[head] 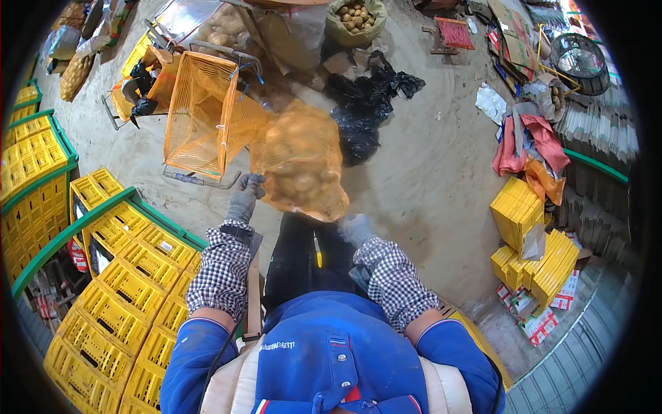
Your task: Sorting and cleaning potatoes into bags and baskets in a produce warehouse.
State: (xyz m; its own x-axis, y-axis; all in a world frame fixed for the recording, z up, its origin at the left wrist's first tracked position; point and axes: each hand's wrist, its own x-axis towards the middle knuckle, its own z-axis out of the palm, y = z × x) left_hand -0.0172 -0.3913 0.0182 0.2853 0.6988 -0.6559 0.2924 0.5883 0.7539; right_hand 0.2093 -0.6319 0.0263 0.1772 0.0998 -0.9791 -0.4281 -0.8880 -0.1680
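An orange mesh sack [302, 160] of what look like potatoes lies before me, its near edge by my legs. My left hand [245, 196], in a grey glove, is closed on the sack's near left edge. At the near right corner, my right hand [357, 229], also gloved, has its fingers at the mesh; the fingertips are too blurred to tell a grip. Left of the sack stands a metal frame [194, 179] with an open orange mesh bag [199, 114] stretched on it.
A crumpled black plastic sheet [357, 114] lies beyond the sack's right side. Yellow plastic crates [129, 279] are stacked at the left. Yellow boxes [517, 212] stand at the right. A cloth sack of potatoes [357, 31] stands at the back.
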